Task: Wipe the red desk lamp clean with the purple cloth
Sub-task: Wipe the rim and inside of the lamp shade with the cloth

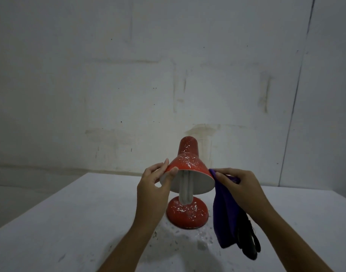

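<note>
The red desk lamp [187, 161] stands on a white table [70, 222], its shade tilted toward me, white inside, with a white bulb showing. White specks cover the shade and the round red base [187, 213]. My left hand [156, 183] pinches the shade's left rim, thumb inside and fingers outside. My right hand [238, 183] grips the purple cloth [225, 216] and holds its top against the shade's right rim. The cloth hangs down beside the base.
White flecks and crumbs lie scattered on the table in front of the lamp base. A stained white wall [129, 75] rises close behind the table. The table's far edge runs just behind the lamp.
</note>
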